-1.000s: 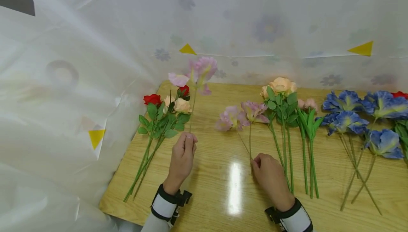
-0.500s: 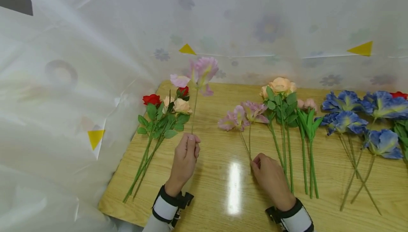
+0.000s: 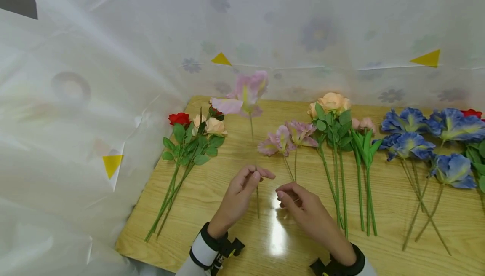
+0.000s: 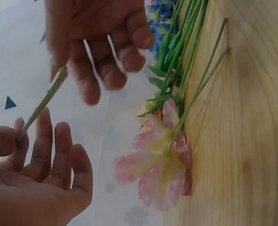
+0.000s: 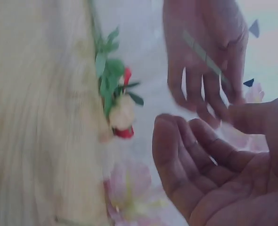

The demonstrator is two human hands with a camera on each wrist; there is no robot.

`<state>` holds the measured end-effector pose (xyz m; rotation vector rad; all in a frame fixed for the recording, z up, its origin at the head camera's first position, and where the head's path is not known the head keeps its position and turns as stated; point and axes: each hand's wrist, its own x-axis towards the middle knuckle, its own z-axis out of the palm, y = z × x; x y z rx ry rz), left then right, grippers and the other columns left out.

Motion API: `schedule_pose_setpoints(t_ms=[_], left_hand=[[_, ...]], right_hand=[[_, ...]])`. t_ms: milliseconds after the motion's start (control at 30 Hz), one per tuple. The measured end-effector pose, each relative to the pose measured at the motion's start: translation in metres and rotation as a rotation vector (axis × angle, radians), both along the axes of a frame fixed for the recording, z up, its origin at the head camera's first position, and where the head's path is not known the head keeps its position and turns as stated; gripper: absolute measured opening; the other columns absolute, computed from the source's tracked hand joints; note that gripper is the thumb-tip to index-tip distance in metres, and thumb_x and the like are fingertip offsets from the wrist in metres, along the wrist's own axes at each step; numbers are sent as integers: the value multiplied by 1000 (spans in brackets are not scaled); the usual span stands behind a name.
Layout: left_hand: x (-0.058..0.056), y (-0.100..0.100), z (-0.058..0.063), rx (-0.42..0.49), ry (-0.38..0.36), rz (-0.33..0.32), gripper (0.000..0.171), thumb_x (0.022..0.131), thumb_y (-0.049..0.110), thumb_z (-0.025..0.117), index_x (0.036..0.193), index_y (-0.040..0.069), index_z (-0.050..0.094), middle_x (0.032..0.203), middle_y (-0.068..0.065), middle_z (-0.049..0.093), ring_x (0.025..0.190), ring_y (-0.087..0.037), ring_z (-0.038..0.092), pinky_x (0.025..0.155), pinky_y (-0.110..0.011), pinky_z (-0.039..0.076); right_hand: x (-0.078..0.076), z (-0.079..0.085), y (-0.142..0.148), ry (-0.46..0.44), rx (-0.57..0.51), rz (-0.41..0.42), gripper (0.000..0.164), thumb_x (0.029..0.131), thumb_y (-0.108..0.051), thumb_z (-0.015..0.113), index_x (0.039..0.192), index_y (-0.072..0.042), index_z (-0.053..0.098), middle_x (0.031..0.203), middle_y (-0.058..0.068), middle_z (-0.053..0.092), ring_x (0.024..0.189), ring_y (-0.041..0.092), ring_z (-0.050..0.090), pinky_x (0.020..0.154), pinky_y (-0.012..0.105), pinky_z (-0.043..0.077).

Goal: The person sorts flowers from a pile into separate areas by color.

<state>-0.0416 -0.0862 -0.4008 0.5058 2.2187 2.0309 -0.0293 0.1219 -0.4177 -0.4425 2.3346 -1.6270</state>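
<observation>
My left hand (image 3: 240, 194) pinches the thin stem of a pink flower (image 3: 246, 92) between thumb and finger. The bloom, large and ruffled with a yellowish centre, stands above the table, and the stem's lower end (image 4: 47, 99) sticks out past the hand. Close by on its right is my right hand (image 3: 308, 210), fingers loosely bent and nothing seen in them. In the right wrist view its open palm (image 5: 224, 188) faces the left hand (image 5: 205, 52). Two more pink flowers (image 3: 282, 141) lie on the table just beyond the right hand.
On the wooden table (image 3: 182, 229), red and peach roses (image 3: 216, 126) lie at the left. Right of the pink flowers are peach roses (image 3: 333, 103), a small pink bunch (image 3: 366, 124) with green leaves, and several blue flowers (image 3: 411, 145). Plastic sheeting (image 3: 284, 23) hangs behind.
My left hand has moved right with its pink flower. My right hand has let go of the stems of the lying pink flowers and shifted left towards the left hand.
</observation>
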Motion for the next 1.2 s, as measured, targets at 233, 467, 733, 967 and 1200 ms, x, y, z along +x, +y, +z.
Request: schedule_pose_setpoints(t_ms=[233, 467, 733, 967, 1200], left_hand=[[2, 16, -1, -75, -31, -75, 25, 108, 23, 41, 116, 8, 59, 126, -6, 60, 117, -21, 57, 94, -31, 47], [2, 23, 1, -149, 17, -101, 22, 106, 24, 48, 117, 13, 63, 124, -2, 59, 118, -17, 54, 98, -33, 47], [-5, 1, 4, -359, 60, 19, 30, 105, 34, 48, 131, 22, 57, 131, 4, 55, 124, -19, 53, 101, -38, 47], [-8, -60, 5, -506, 52, 334, 36, 105, 29, 52, 133, 9, 55, 133, -12, 51, 126, -33, 49, 100, -54, 45], [-1, -122, 2, -735, -182, 537, 47, 104, 24, 51, 142, -4, 43, 143, -31, 37, 132, -48, 37, 104, -64, 37]], right_hand=[[7, -1, -7, -107, -346, 277, 35, 111, -20, 31, 131, 3, 50, 116, 24, 60, 103, 19, 65, 90, 33, 56], [10, -7, -8, -19, -391, 225, 27, 109, -14, 34, 121, 1, 53, 102, 20, 62, 92, 17, 67, 84, 34, 57], [3, -9, 4, 20, -343, 61, 24, 108, -14, 40, 112, 2, 57, 88, 17, 63, 78, 21, 70, 72, 35, 60], [-8, -9, 25, 54, -279, -87, 25, 107, -11, 41, 112, 9, 57, 85, 18, 63, 72, 17, 69, 66, 33, 59], [-14, -13, 36, 16, -166, -194, 24, 106, -12, 45, 113, 5, 59, 84, 15, 64, 69, 17, 68, 64, 34, 59]])
